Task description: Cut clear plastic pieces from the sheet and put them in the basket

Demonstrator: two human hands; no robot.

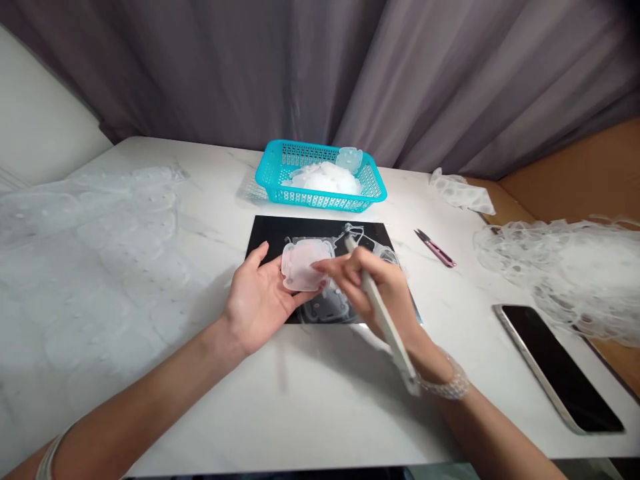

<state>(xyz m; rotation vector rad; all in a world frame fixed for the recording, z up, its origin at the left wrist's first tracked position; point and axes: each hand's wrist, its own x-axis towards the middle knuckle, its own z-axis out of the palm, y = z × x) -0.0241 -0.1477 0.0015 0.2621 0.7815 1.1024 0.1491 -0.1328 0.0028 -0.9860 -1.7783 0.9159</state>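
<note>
My left hand [261, 299] is palm up, holding a frosted translucent flat piece [303, 267] with rounded, notched edges across its fingers. In my right hand [379, 283] is a long, slim, pale grey tool [388, 324], perhaps a craft knife; its working tip is too blurred to tell. A fingertip of that hand touches or hovers just over the piece. Beneath both hands lies a black board [273, 230]. Another clear sheet with a rounded outline [325, 305] rests on it, along with thin clear trimmings [356, 231] towards its far right.
A turquoise basket [320, 199] behind the board holds a heap of frosted pieces [327, 177]. Clear sheets [100, 227] spread over the left side. On the right are small thread snips [436, 249], a phone [560, 367] and a pile of clear scraps [585, 273]. A grey curtain hangs behind.
</note>
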